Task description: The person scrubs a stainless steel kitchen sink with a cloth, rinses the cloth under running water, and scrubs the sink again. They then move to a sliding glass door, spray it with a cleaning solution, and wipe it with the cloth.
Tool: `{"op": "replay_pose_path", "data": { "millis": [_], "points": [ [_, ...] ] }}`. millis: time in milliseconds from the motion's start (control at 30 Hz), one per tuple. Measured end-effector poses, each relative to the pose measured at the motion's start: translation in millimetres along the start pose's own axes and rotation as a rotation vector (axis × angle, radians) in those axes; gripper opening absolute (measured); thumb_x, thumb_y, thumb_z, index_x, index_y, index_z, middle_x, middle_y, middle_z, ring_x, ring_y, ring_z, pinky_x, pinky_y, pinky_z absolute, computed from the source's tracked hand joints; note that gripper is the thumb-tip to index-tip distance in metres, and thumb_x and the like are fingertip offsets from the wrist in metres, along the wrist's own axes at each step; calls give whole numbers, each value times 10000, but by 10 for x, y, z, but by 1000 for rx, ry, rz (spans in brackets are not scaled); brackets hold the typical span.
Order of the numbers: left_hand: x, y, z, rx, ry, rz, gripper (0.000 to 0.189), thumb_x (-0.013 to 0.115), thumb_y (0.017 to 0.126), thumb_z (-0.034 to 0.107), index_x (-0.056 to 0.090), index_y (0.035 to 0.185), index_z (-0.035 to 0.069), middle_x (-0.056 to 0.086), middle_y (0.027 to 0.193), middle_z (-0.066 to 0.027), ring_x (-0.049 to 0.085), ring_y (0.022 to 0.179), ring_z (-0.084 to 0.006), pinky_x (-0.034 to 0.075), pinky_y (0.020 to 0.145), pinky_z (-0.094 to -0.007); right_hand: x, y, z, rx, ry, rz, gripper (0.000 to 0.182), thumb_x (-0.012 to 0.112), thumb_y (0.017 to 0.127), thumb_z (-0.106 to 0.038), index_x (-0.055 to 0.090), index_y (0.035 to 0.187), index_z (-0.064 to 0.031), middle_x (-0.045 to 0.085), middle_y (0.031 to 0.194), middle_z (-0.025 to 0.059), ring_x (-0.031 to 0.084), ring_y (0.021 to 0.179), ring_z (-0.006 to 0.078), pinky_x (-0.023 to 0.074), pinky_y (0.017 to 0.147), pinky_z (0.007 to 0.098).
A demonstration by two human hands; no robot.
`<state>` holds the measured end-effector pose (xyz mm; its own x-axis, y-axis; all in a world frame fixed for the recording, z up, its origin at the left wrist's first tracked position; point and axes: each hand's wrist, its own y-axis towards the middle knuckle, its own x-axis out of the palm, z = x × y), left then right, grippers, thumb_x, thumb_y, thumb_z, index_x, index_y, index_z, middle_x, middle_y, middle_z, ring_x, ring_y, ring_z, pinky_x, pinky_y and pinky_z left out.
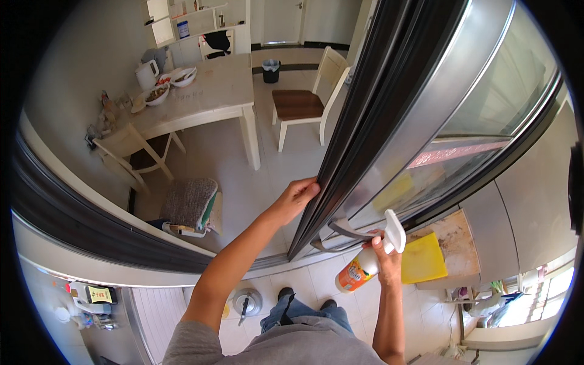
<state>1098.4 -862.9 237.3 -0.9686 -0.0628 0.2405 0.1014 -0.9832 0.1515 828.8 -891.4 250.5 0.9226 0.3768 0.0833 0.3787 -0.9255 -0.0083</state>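
Note:
My left hand (292, 200) grips the dark edge of a sliding glass door (388, 141), thumb on the near side. My right hand (388, 262) holds a white spray bottle (356, 273) with an orange label below its neck; the bottle leans, with its white trigger head up and to the right. Beside that hand is a curved metal door handle (349, 229). Its fingertips lie close to the handle, but whether they touch it is unclear. A red strip with writing (456, 153) runs across the door's glass.
A dining table (219, 86) with bowls of food stands beyond the doorway, near a wooden chair (299, 105) and a covered stool (189, 200). Behind my feet sits a metal kettle (247, 302). A yellow cutting board (422, 259) is at right; a counter (109, 328) lies at left.

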Motion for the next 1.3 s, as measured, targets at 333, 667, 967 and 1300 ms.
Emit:
{"op": "replay_pose_path", "data": {
  "millis": [333, 667, 967, 1300],
  "points": [
    [27, -109, 81, 20, -17, 9, 421, 472, 955, 324, 524, 1229, 9, 585, 1005, 14, 484, 895, -77, 404, 845, -212, 41, 0, -14, -36, -38, -6, 436, 756, 745, -293, 581, 992, 22, 617, 851, 88, 611, 717, 163, 491, 648, 289],
    [233, -477, -202, 415, 352, 321, 963, 755, 727, 312, 169, 1425, 1, 235, 1459, -157, 288, 1323, -271, 285, 1043, -386, -9, 48, 64, -9, -92, 28, 421, 787, 713, -336, 635, 928, -6, 642, 779, 28, 589, 731, 94, 488, 676, 263],
    [470, -705, -395, 400, 614, 516, 470, 390, 973, 192, 296, 1378, -26, 298, 1412, -159, 360, 1255, -239, 324, 1005, -330, 5, -32, -3, -170, -497, 27, 375, 757, 742, -297, 626, 923, 3, 664, 771, 79, 624, 691, 148, 499, 652, 282],
    [326, -520, -402, 340, 581, 581, 288, 384, 953, 41, 465, 1215, -46, 478, 1128, -72, 481, 993, -148, 362, 867, -239, 153, -11, 171, -632, -684, 335, 422, 826, 584, -220, 637, 926, -61, 642, 787, 74, 593, 710, 260, 500, 634, 333]
  ]
}}
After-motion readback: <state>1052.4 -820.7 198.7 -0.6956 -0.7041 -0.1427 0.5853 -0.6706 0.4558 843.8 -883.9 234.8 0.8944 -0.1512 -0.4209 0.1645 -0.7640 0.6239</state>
